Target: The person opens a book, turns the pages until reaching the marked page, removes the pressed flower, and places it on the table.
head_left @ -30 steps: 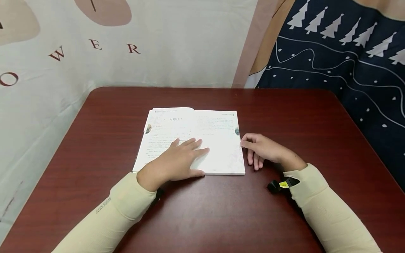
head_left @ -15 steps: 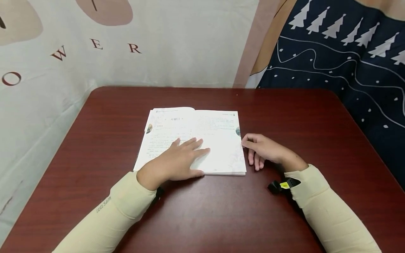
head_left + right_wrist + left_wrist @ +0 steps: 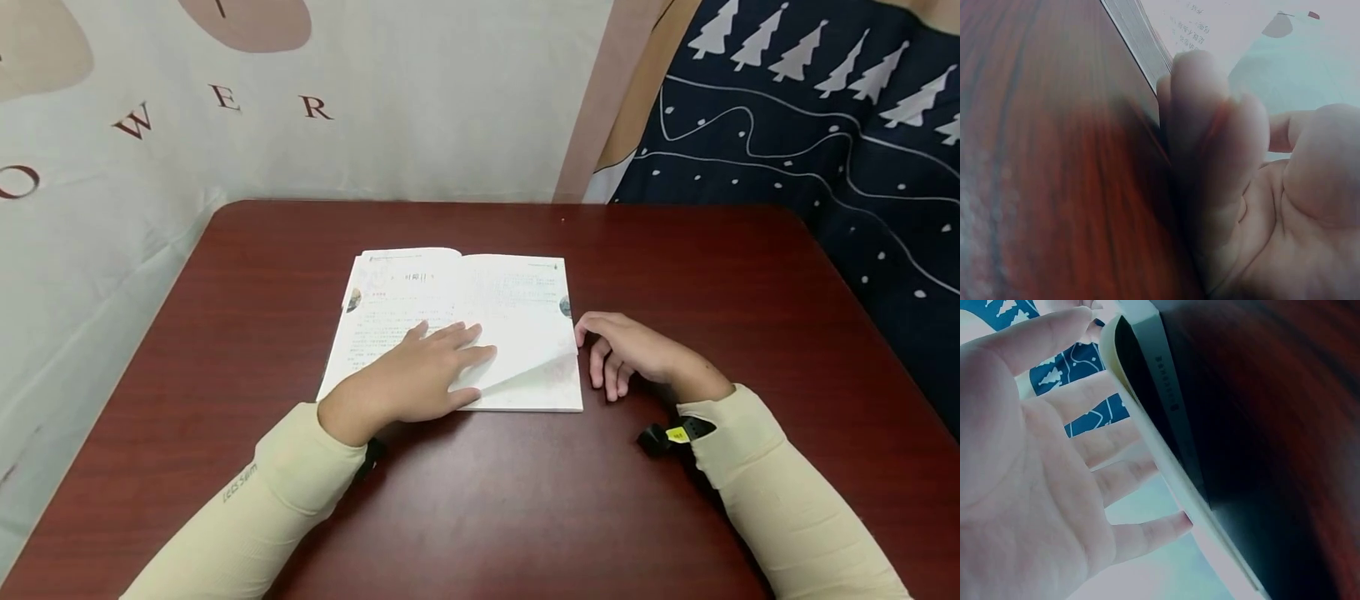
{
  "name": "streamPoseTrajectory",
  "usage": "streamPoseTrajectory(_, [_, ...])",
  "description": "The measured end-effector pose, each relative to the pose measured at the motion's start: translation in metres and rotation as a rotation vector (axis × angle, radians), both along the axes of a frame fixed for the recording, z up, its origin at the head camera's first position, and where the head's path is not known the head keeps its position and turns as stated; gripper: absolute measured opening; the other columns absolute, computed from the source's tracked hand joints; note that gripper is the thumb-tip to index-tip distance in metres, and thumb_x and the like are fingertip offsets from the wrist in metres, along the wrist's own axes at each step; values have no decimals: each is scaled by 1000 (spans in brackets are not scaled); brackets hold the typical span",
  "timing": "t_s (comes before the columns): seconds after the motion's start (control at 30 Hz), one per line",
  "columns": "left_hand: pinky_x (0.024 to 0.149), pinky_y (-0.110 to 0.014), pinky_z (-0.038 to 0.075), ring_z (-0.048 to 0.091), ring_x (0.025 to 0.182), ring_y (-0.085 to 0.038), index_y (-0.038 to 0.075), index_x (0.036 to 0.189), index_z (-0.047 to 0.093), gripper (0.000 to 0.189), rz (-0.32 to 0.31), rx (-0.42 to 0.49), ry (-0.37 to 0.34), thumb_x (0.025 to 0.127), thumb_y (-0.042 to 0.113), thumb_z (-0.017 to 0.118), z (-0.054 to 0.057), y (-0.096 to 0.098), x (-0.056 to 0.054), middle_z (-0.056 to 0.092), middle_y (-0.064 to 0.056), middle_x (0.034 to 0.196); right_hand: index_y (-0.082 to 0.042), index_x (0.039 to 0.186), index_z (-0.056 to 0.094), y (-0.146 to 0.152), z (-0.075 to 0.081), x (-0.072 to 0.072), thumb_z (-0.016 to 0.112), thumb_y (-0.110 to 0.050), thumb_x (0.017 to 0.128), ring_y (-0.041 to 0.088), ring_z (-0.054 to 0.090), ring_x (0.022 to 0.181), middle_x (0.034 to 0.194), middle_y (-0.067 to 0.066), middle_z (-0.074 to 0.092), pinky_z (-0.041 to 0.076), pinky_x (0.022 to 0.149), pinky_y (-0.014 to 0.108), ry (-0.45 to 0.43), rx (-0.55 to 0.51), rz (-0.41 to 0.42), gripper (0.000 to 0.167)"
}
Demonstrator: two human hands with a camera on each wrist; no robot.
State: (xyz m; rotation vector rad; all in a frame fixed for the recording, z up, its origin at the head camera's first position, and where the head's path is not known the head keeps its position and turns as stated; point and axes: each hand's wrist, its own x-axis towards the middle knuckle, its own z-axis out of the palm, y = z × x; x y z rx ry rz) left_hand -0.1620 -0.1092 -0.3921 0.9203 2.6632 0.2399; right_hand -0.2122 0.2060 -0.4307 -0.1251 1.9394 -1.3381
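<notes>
An open book [image 3: 397, 292] with printed pages lies on the table. My left hand [image 3: 412, 375] rests across its lower middle, fingers spread and the thumb near the bottom edge. In the left wrist view, the spread fingers lie along the book, beside its spine [image 3: 1163, 381]. At the book's right edge, my right hand [image 3: 626, 354] has curled fingers and holds the edge of the right-hand page [image 3: 517, 321]. That page's lower part is lifted, showing a slanting fold over the sheet beneath. Close to the book's side, the right wrist view shows the bent fingers [image 3: 1200, 119].
The reddish-brown wooden table [image 3: 247, 275] surrounds the book. A pale printed cloth [image 3: 450, 100] hangs behind it, with a dark blue tree-patterned cloth [image 3: 765, 175] at right. A black strap with a yellow tag [image 3: 678, 435] circles my right wrist.
The lower right part of the page has lifted and bent upward at my right fingers. My right index finger has curled more. The left hand stays in place on the book.
</notes>
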Motion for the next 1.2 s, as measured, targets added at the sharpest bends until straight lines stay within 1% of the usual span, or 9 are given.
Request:
streamPoseTrajectory(0.1, [117, -67, 24, 33, 150, -29, 28, 153, 42, 60, -1, 12, 15, 98, 39, 61, 3, 0, 1, 37, -8, 161, -1, 110, 44, 0, 1, -1, 31, -27, 106, 22, 60, 41, 61, 14, 59, 47, 39, 30, 7, -5, -4, 29])
streamPoseTrajectory(0.3, [118, -63, 25, 37, 148, -25, 37, 160, 19, 73, 5, 58, 27, 100, 36, 60, 4, -1, 2, 37, -6, 161, 0, 111, 45, -1, -1, 0, 38, -23, 107, 22, 60, 40, 60, 13, 60, 48, 39, 31, 8, 28, 8, 24])
streamPoseTrajectory(0.53, [113, -57, 38, 43, 145, -27, 31, 162, 12, 89, -42, 152, 167, 94, 29, 70, 3, 1, -2, 38, -11, 160, -2, 115, 46, -1, 1, -2, 43, -26, 107, 22, 60, 40, 61, 13, 61, 48, 39, 31, 50, 47, 28, 26])
streamPoseTrajectory(0.67, [112, -54, 40, 37, 148, -29, 28, 162, 9, 95, -59, 169, 244, 92, 26, 73, 2, 3, -4, 31, -12, 163, -2, 116, 47, 0, -1, -2, 45, -27, 107, 22, 61, 41, 62, 13, 62, 49, 40, 32, 58, 57, 49, 27])
streamPoseTrajectory(0.8, [120, -57, 27, 13, 157, -31, 30, 162, 5, 102, -54, 168, 323, 90, 25, 76, 1, 2, -5, 10, -9, 170, -1, 115, 47, -3, 1, -3, 46, -27, 106, 22, 61, 40, 61, 13, 62, 48, 39, 31, 71, 65, 59, 26])
streamPoseTrajectory(0.9, [124, -58, 14, -4, 157, -31, 32, 162, 13, 97, -76, 175, 371, 89, 20, 76, 1, 0, -4, -1, -5, 170, -2, 115, 47, -5, 1, -4, 45, -26, 107, 21, 61, 40, 61, 13, 62, 48, 39, 31, 67, 68, 64, 26])
streamPoseTrajectory(0.97, [125, -57, 9, -7, 157, -30, 30, 159, 27, 87, -104, 181, 403, 89, 15, 75, 1, -1, -4, 1, -5, 170, -2, 116, 47, -6, 0, -4, 44, -27, 107, 21, 61, 40, 61, 12, 62, 49, 40, 31, 64, 67, 67, 27])
streamPoseTrajectory(1.07, [126, -53, 7, -3, 158, -28, 28, 149, 48, 65, -155, 195, 426, 91, 6, 69, 1, -1, -6, 9, -3, 170, -1, 116, 47, -6, 0, -4, 44, -26, 107, 21, 61, 40, 62, 12, 62, 49, 40, 32, 57, 60, 54, 26])
streamPoseTrajectory(1.2, [127, -47, 9, 10, 157, -27, 23, 134, 66, 49, -221, 218, 402, 93, -3, 60, 1, 1, -8, 26, -1, 166, 0, 116, 46, -5, 0, -2, 45, -24, 107, 22, 61, 41, 62, 13, 61, 50, 40, 33, 52, 52, 44, 26])
